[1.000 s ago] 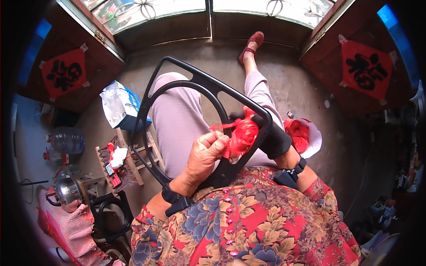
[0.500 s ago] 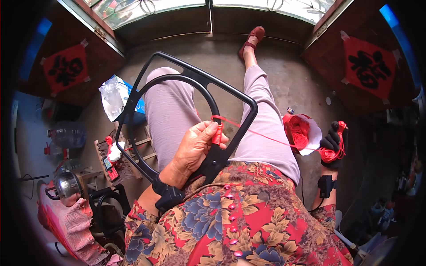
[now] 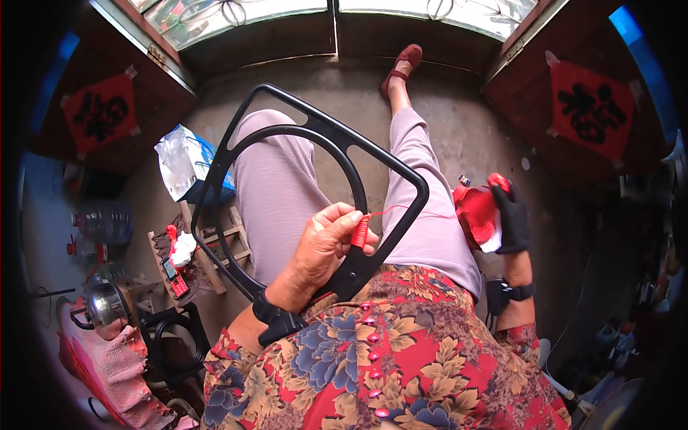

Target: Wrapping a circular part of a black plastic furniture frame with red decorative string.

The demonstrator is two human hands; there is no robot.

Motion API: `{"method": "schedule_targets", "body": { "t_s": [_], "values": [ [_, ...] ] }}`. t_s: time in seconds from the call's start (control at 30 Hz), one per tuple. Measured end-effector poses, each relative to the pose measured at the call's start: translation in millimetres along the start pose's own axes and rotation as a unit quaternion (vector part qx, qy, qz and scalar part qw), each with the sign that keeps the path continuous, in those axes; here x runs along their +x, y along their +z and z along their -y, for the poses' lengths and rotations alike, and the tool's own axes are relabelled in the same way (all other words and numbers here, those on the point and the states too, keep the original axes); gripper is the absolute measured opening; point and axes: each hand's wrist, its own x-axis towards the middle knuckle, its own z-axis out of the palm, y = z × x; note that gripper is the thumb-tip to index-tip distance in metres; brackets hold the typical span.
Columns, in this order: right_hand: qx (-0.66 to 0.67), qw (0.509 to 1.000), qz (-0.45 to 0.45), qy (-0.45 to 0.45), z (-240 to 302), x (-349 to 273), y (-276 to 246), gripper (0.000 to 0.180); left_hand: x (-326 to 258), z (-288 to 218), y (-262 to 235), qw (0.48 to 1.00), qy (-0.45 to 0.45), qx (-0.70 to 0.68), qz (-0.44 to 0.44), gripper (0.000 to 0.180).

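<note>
At frame centre the left hand (image 3: 324,247) pinches a short red wrapped piece (image 3: 360,231) against the black frame (image 3: 315,129), a rounded-corner rectangle with an inner ring lying across the lap. A thin red thread (image 3: 419,211) runs right to the red spool (image 3: 476,215). The gloved right hand (image 3: 510,218), wrist up at mid-right, seems closed around that spool, though part of the grip is hidden.

2 hands: left hand (image 3: 322,247), right hand (image 3: 510,215), 1 w/ black glove. 1 black frame (image 3: 401,172). 1 red thread (image 3: 412,210). 1 red spool (image 3: 476,213). 2 red door signs (image 3: 100,115) (image 3: 591,107). 1 shoe (image 3: 403,66). 1 water jug (image 3: 104,223). 1 kettle (image 3: 104,304).
</note>
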Motion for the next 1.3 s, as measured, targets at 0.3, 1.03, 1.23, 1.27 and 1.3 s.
{"method": "schedule_targets", "body": {
  "t_s": [0.3,1.03,1.23,1.27,1.3],
  "values": [
    [0.467,0.815,0.342,0.039,60.7,9.5,175.6,0.044,4.7,3.7,7.3,0.993,-0.102,-0.027,0.058,0.020],
    [0.630,0.719,0.206,0.209,19.8,-17.2,103.1,0.027,-1.5,1.8,4.9,0.999,-0.013,0.042,0.016,0.020],
    [0.759,0.623,0.071,0.176,8.5,-21.8,-3.7,0.027,-2.4,0.8,3.7,0.999,-0.023,0.032,0.021,0.022],
    [0.719,0.679,0.096,0.115,5.1,-23.0,-23.0,0.028,-0.7,0.8,3.3,0.999,-0.024,0.031,0.025,0.022],
    [0.742,0.655,0.100,0.100,3.6,-28.5,-40.8,0.027,1.4,1.3,2.4,0.999,-0.022,0.027,0.035,0.022]
  ]
}}
